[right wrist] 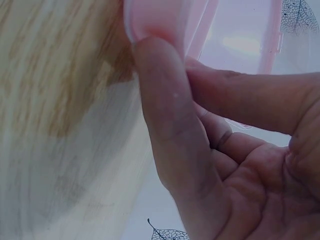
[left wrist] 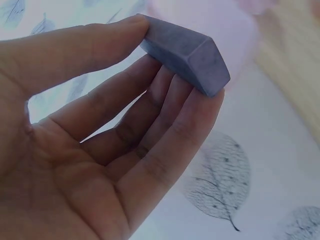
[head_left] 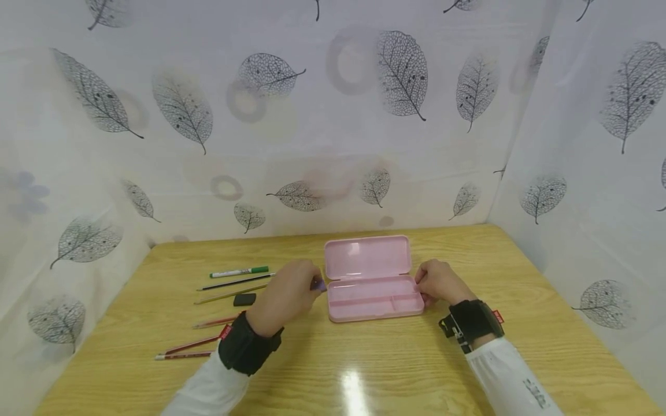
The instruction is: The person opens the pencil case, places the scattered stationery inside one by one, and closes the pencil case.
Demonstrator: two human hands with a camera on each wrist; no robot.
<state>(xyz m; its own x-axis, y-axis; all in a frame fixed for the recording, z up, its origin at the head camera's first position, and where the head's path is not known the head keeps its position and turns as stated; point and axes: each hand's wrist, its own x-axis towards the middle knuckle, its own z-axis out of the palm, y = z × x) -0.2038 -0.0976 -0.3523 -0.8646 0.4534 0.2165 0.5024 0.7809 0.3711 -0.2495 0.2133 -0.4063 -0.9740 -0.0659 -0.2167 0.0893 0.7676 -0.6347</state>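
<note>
My left hand [head_left: 285, 296] pinches a purple-grey eraser block [left wrist: 185, 52] between thumb and fingertips. In the head view this hand is just left of a pink pencil case [head_left: 364, 314], which lies with its lid [head_left: 368, 258] folded back. Thumb and fingers of my right hand [head_left: 441, 281] grip the case's right end wall, and the right wrist view shows the pink rim [right wrist: 155, 20] at the fingertips. Inside, low dividers split the tray into compartments, where no items show.
To the left lie a green-capped marker [head_left: 239, 271], a dark pencil [head_left: 236, 282], a yellowish pencil [head_left: 231, 295], a black eraser [head_left: 244, 299] and several red pencils [head_left: 189, 345], partly hidden by the left arm. Leaf-patterned cloth [head_left: 312, 144] surrounds the wooden table [head_left: 395, 370] at back and sides.
</note>
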